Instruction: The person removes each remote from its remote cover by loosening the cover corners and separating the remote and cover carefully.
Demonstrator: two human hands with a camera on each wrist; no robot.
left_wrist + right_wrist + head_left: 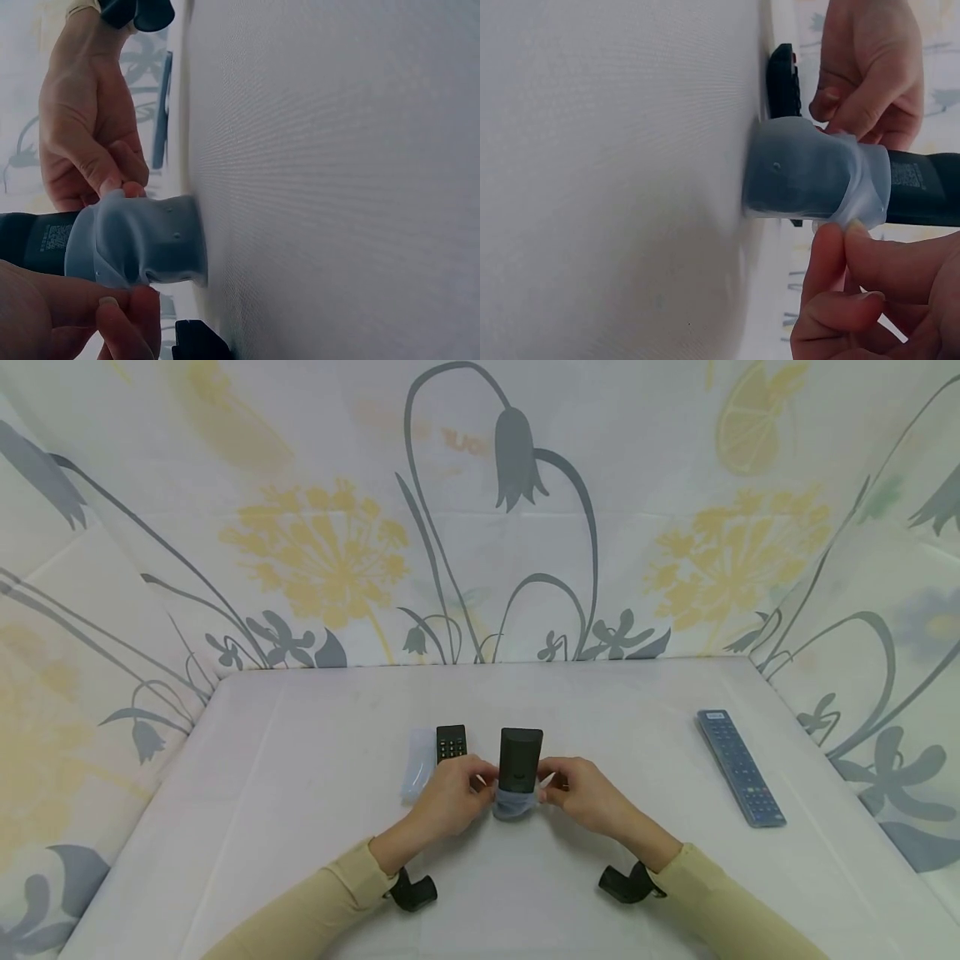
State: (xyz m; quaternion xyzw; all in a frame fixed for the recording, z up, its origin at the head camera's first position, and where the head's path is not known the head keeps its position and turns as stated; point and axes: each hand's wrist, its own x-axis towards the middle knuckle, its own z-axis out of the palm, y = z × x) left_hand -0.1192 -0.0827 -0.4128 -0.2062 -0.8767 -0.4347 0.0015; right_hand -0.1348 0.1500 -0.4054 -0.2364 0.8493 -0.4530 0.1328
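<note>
A black remote control stands on end between my hands, its back towards me. Around its lower end is a translucent silicone cover, whose upper edge is rolled and bunched. At the left side, my left hand pinches the cover's edge between thumb and finger. My right hand does the same at the opposite side; the right wrist view shows its thumb and fingertip on the folded rim. The cover's closed end is down at the table surface. The remote's button side is hidden.
Behind my left hand lies a smaller black remote with a keypad, next to a pale translucent sleeve. A long remote in a bluish cover lies at the right of the white table. Patterned fabric borders the back and sides.
</note>
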